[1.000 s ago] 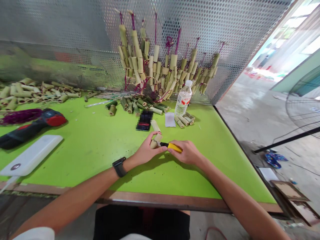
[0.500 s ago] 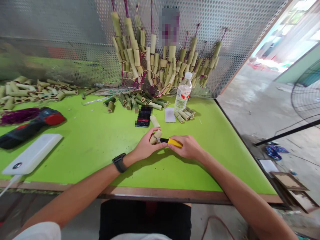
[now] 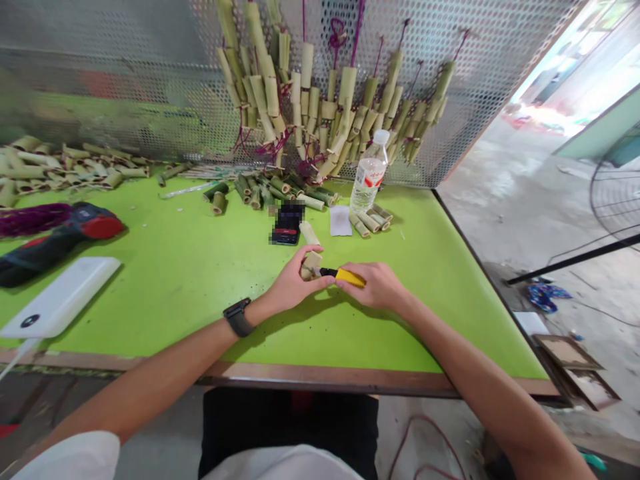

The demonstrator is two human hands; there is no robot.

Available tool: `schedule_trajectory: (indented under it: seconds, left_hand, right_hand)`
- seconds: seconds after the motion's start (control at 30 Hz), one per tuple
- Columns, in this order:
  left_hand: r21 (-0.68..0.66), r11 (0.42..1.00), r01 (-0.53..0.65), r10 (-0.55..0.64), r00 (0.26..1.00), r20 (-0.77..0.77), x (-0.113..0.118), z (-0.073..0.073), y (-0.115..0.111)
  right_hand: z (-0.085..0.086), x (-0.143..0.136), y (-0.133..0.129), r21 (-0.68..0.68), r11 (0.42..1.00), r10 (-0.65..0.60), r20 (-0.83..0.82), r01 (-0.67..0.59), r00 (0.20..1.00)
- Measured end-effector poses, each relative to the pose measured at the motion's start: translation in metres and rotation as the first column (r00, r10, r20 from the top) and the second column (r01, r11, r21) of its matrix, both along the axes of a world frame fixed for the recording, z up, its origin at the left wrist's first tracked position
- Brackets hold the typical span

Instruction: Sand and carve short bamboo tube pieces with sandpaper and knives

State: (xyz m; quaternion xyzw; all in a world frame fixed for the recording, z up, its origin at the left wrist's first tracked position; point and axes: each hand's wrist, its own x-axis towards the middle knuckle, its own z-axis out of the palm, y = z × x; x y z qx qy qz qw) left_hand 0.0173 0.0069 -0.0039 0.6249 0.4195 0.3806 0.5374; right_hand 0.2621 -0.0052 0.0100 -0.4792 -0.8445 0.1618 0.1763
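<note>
My left hand, with a dark watch on its wrist, grips a short bamboo piece between thumb and fingers. A yellow and black utility knife is held in my right hand, its tip against the bamboo near my left thumb. Just beyond my left fingers lies another pale bamboo piece. Behind it are a black phone and a white paper square.
On the green table stand a water bottle by several bamboo tubes, a red-black power tool and a white power bank. Bamboo strings hang on the mesh behind; more pieces lie at the left.
The whole view has shifted, with the table and its objects slightly higher in the picture. The bamboo piece in my left hand is tilted a little differently; both hands keep their grips.
</note>
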Motion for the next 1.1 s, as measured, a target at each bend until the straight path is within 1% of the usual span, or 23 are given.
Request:
schedule_trajectory:
  seconds: [0.1, 0.3, 0.43, 0.6, 0.7, 0.8, 0.93, 1.1]
  left_hand:
    - [-0.019, 1.000, -0.015, 0.016, 0.999, 0.030, 0.001, -0.001, 0.000]
    - [-0.073, 0.997, -0.007, 0.012, 0.997, 0.071, 0.002, -0.001, -0.002]
    - [-0.099, 0.995, 0.013, -0.002, 0.994, 0.110, 0.004, 0.000, -0.005]
    - [-0.129, 0.991, 0.046, -0.026, 0.988, 0.152, 0.006, 0.003, -0.008]
    - [-0.141, 0.988, 0.063, -0.042, 0.989, 0.145, 0.007, 0.006, -0.010]
    - [-0.145, 0.989, 0.043, -0.024, 0.991, 0.135, 0.007, 0.008, -0.011]
    - [-0.130, 0.991, 0.020, -0.006, 0.994, 0.113, 0.007, 0.007, -0.010]
    - [-0.108, 0.994, 0.024, -0.012, 0.994, 0.108, 0.006, 0.006, -0.008]
  right_hand:
    - [0.000, 0.000, 0.000, -0.013, 1.000, 0.009, -0.005, -0.009, 1.000]
    - [0.002, -0.002, -0.003, -0.021, 0.999, 0.042, -0.010, -0.042, 0.999]
    - [0.002, -0.003, -0.003, -0.037, 0.998, 0.042, -0.020, -0.043, 0.999]
    - [0.000, -0.003, -0.004, -0.022, 0.999, 0.039, -0.031, -0.039, 0.999]
    - [-0.002, -0.003, -0.004, -0.020, 0.999, 0.028, -0.030, -0.028, 0.999]
    - [-0.003, -0.003, -0.004, -0.017, 0.999, 0.029, -0.035, -0.030, 0.999]
    - [-0.004, -0.004, -0.004, -0.028, 0.998, 0.046, -0.046, -0.047, 0.998]
    - [-0.006, -0.003, -0.004, -0.029, 0.998, 0.055, -0.043, -0.056, 0.998]
